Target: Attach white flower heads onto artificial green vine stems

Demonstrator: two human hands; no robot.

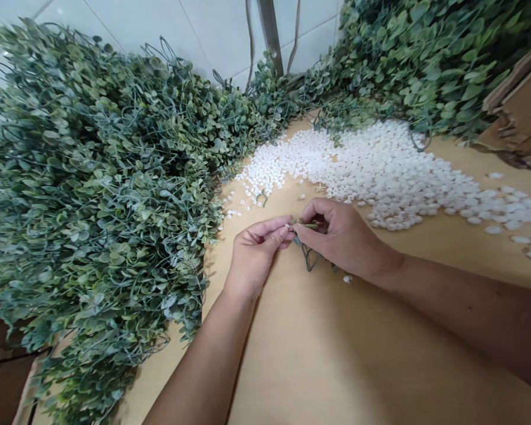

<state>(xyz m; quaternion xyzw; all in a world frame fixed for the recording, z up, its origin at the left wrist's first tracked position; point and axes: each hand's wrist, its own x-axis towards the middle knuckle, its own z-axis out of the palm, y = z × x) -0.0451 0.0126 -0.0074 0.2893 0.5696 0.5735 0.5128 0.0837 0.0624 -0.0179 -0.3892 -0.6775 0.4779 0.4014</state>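
My left hand and my right hand meet fingertip to fingertip above the table. Pinched in my right hand is an artificial green sprig, and its dark green looped stem hangs below the fingers. The fingers of my left hand are closed at the sprig's tip, where a tiny white piece shows; it looks like one of the small white flower pieces, though fingers cover most of it. A single white flower piece is just below my right hand, and I cannot tell whether it is attached to the sprig.
Small white flower pieces spread in a heap across the back of the wooden table. Artificial greenery is piled high on the left, with more greenery at the back right. A torn cardboard box stands at right.
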